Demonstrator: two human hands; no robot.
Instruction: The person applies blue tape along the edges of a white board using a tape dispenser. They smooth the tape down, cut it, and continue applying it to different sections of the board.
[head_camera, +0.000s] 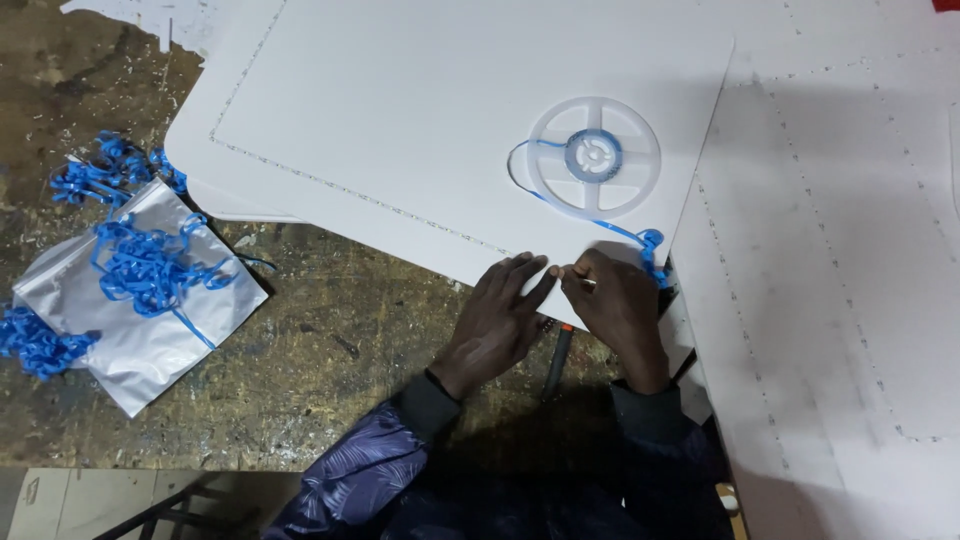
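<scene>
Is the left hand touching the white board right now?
Touching. The head view shows the left hand lying flat with its fingers pressed on the near edge of the white board.

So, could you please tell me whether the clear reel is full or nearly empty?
Nearly empty: the clear reel shows blue tape only around its hub.

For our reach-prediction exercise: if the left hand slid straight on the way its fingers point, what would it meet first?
Probably the right hand: the left hand points up-right along the white board, fingertips nearly touching it.
</scene>
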